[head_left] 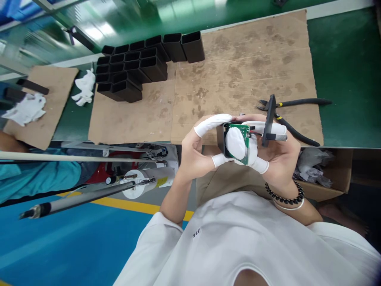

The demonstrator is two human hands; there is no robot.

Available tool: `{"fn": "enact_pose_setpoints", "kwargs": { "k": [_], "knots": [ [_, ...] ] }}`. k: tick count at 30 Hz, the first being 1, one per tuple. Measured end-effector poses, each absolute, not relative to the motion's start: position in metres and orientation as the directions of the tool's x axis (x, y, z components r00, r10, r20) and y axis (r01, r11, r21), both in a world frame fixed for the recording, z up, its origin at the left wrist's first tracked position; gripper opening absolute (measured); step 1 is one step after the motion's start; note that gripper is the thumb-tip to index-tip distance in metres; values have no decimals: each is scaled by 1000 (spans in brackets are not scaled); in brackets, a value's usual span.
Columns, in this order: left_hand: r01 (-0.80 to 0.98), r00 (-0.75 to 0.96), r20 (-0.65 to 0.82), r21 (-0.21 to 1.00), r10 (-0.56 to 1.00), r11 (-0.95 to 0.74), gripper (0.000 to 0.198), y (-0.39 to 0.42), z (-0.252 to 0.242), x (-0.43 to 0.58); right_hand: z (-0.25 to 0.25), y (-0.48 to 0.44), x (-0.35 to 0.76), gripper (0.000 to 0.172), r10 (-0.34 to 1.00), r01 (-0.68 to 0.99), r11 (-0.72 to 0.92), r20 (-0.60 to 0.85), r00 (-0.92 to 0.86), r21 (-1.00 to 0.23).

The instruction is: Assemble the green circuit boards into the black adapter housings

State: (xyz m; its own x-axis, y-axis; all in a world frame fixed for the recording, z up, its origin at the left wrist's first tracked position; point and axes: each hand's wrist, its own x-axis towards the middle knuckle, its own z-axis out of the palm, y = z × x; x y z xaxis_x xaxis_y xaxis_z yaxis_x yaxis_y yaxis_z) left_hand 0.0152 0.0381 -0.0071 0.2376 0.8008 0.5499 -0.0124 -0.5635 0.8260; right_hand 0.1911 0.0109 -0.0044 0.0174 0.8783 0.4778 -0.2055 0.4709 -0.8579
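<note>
My left hand [195, 153], with white finger covers, is closed around a small black open-ended case [221, 141]. A green circuit board [246, 159] sits at the case's open side, partly in it as far as I can see. My right hand [281, 155], with white covers on its fingers, pinches the board. A white rounded shape hides much of the board; whether it is a fingertip cover I cannot tell. Beside the right fingers stands a black end plate [270, 119] with a grey block [276, 137], and wires run between plate and board. Cutting pliers [297, 102] with black handles lie open behind the plate.
Several black rectangular cases [154, 67] stand grouped at the back left of the cardboard sheet [238, 71]. White gloves [85, 87] lie further left on the green bench. A carton [339, 174] with plastic bags is below the bench edge. Another person's teal sleeve [38, 174] shows at left.
</note>
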Motion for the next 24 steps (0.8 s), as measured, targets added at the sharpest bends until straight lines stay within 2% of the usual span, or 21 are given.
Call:
{"fn": "enact_pose_setpoints", "kwargs": {
  "k": [5,9,14,17,24],
  "knots": [
    [5,228,552,823,802,-567,73,37,-6,16,-4,12,190,36,891,-252,440,453,7,-862],
    [14,232,548,824,804,-566,73,34,-3,16,-3,13,188,34,903,-223,423,429,26,-878],
    [30,226,482,865,846,-501,72,29,5,18,-5,12,188,40,910,-273,403,415,16,-874],
    [47,223,496,854,839,-518,72,28,8,20,-7,10,189,42,920,-320,370,392,-5,-872],
    [101,214,539,818,815,-567,68,32,8,19,-3,7,194,43,939,-248,331,344,-11,-911]
  ]
}}
